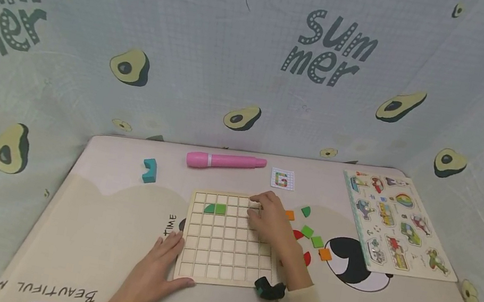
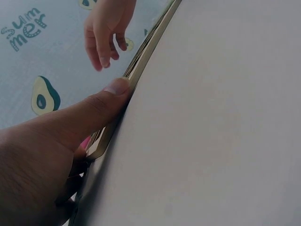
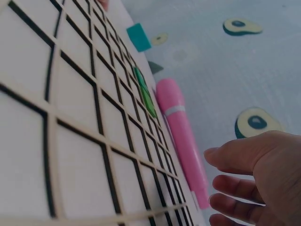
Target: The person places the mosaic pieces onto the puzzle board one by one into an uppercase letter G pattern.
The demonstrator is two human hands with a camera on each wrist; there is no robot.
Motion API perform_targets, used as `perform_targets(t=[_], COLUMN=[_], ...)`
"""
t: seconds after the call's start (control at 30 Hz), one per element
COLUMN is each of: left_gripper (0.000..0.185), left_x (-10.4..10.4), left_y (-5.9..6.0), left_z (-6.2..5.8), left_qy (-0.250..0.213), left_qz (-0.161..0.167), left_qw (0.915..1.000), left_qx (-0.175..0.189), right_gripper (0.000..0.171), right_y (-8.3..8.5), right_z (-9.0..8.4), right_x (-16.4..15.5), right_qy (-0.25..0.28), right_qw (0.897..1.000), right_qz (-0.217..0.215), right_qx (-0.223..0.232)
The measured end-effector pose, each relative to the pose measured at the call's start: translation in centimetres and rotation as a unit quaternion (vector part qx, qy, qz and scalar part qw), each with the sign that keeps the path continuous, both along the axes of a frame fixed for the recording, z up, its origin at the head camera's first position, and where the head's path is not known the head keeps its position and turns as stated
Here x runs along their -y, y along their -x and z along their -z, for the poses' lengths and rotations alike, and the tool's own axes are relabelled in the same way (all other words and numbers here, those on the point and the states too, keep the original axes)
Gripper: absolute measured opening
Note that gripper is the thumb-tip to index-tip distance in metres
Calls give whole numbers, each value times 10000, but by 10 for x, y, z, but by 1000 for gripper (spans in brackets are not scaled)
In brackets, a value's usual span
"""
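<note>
Hard to tell if the right hand (image 1: 270, 219) has anything in it. From the head view we only see its back, fingertips down on the far right corner of the wooden grid board (image 1: 230, 239), near the top row. The right wrist view helps a bit: the fingers (image 3: 244, 181) are loosely spread and gently curved over the board, and we can't spot a piece between them, though the fingertips are cut off at the bottom edge.

The left hand (image 1: 154, 273) lies flat on the table (image 1: 101, 234) at the board's near left corner, fingers straight. The left wrist view shows what the head view doesn't: the thumb (image 2: 101, 106) pressed right against the board's edge. That view is mostly blank table otherwise.

Two green pieces (image 1: 215, 208) sit side by side in the board's second row, left part. In the right wrist view they're just a thin green sliver. Loose colored pieces (image 1: 311, 237) lie right of the board, partly hidden behind the right wrist. A pink marker (image 1: 224, 161) lies beyond the board, a teal block (image 1: 149, 170) to its left, a small card (image 1: 283, 179) to its right, and a picture puzzle (image 1: 396, 227) further right.
</note>
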State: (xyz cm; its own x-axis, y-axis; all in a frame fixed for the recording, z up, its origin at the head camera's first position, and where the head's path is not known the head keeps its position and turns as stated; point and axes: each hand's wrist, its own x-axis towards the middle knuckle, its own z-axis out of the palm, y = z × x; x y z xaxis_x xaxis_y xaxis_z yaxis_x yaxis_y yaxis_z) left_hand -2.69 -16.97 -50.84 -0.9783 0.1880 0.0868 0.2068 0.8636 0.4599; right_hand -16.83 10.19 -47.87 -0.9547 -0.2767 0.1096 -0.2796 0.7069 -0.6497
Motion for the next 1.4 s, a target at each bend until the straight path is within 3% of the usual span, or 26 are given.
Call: perform_targets(t=[0.37,0.7,0.9,1.4], left_gripper=[96,95,94,95], left_x=[-1,-1,-1,-1], left_y=[0,-1,-1,0], left_z=[1,0,1,1], left_qy=[-50,54,55,38], left_qz=[-21,5,32,0], left_qw=[10000,10000,9998,10000], left_qx=[-5,-83,-170,-51], right_gripper=[36,39,40,31], right_y=[11,17,16,18], right_z=[0,1,3,4], right_x=[-41,-70,-80,-84], right_qy=[70,-213,-381,-681], right_qw=[9992,9946,9910,9883], right_qz=[313,458,497,489], right_qx=[251,907,1187,1272])
